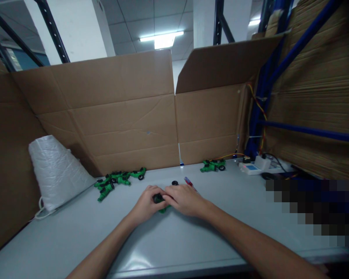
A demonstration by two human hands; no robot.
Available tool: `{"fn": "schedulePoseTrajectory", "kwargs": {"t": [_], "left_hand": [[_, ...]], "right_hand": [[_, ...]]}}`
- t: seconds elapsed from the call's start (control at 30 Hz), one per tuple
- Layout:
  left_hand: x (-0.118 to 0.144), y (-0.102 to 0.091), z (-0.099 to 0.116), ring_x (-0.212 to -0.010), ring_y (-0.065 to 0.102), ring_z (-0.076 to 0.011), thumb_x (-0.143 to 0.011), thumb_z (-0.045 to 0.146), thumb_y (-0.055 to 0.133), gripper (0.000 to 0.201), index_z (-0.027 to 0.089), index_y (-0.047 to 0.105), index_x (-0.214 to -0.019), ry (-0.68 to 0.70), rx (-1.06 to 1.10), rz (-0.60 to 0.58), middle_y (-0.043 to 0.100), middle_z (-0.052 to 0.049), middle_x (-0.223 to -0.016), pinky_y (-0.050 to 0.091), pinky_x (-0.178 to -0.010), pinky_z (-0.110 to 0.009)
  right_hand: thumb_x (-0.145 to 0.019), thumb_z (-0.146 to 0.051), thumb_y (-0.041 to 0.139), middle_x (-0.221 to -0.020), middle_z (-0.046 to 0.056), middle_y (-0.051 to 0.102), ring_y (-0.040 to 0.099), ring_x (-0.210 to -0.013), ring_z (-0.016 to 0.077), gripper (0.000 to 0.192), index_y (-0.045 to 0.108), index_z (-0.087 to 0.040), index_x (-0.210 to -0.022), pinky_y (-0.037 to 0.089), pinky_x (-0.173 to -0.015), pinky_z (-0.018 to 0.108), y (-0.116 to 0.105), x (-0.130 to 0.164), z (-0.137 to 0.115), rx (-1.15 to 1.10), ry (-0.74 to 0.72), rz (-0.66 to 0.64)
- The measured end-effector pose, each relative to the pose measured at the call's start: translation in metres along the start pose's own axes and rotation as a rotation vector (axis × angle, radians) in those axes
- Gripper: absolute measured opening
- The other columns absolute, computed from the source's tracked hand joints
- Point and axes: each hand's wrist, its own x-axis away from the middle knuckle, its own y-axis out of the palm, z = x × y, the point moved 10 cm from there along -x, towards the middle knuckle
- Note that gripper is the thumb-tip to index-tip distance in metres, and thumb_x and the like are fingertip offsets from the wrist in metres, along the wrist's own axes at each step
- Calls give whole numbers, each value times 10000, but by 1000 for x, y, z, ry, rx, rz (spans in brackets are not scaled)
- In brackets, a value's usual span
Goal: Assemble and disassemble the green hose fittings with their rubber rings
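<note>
At about nine o'clock from the hands, a white woven sack point(56, 170) stood on the grey table point(192, 240), leaning near the cardboard wall point(119, 116). Toward ten o'clock lay a pile of green toy parts with black wheels point(119, 180), well apart from the hands. The left hand point(147, 204) rested on the table at the middle, its fingers curled narrowly around a small green and black piece point(159, 200); the right hand point(184, 199) met it from the other side, fingers bent over the same piece, so that both held it between them just above the tabletop. Most of the piece was hidden by the fingers. At twelve o'clock, just beyond the right hand, lay a loose black wheel point(175, 183) and beside it a red-handled screwdriver point(189, 183). Toward one o'clock sat another green wheeled toy point(213, 166), and farther right a white device with cables point(254, 166) by the blue rack point(267, 89).
</note>
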Motion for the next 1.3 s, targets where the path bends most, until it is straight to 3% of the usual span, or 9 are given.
{"fn": "schedulePoseTrajectory", "kwargs": {"t": [0.4,0.8,0.97,1.3], "left_hand": [[-2,0,-1,-958,619,-238,-823,222,799,79,202,746,-877,-9,-1,3,747,-40,-914,433,-896,-328],[-1,1,0,-938,621,-235,-853,311,800,120,202,754,-873,-15,-6,-7,740,-47,-898,438,-863,-324],[-1,2,-1,-955,620,-231,-850,271,803,93,207,761,-902,-3,9,-5,748,-38,-919,431,-887,-328],[-1,3,-4,-961,623,-238,-834,263,795,87,205,747,-876,-7,-4,-4,744,-46,-920,441,-883,-329]], "right_hand": [[-1037,-274,483,-1046,81,767,692,-938,237,230,688,-196,-1106,400,-783,304,3,-3,-1,-8,3,-42],[-1075,-331,439,-1050,96,781,702,-942,248,308,715,-198,-1104,401,-806,312,5,-2,1,35,8,-38],[-1042,-299,477,-1036,86,774,691,-917,235,248,701,-199,-1071,384,-797,306,-3,0,1,19,20,-16],[-1022,-269,496,-1045,80,778,693,-951,243,225,697,-198,-1096,386,-776,297,5,-2,0,-6,-25,-59]]}}
